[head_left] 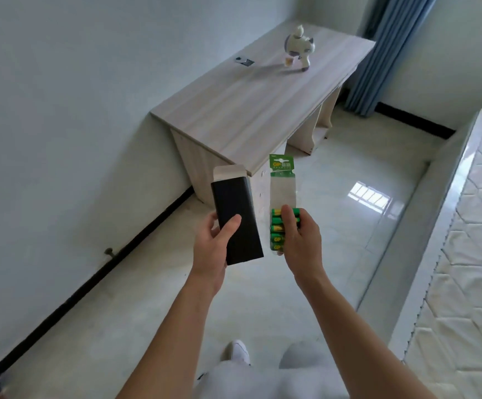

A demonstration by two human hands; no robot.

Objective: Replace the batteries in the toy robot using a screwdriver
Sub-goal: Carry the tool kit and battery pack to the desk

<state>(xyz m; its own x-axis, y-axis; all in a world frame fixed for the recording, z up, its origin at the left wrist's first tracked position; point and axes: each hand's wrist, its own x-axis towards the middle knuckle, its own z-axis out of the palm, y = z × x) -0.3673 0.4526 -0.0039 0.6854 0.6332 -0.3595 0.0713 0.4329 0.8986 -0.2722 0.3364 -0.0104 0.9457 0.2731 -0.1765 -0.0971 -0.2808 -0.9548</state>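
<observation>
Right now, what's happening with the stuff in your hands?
A person stands on the tiled floor, facing a wooden desk. Their left hand holds a black box with its top flap open, and their right hand holds a pack of green batteries. The toy robot sits on the desk's far end, untouched.

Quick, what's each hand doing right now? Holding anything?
Left hand: grips a black box whose top flap is open.
Right hand: grips a green battery pack.
</observation>
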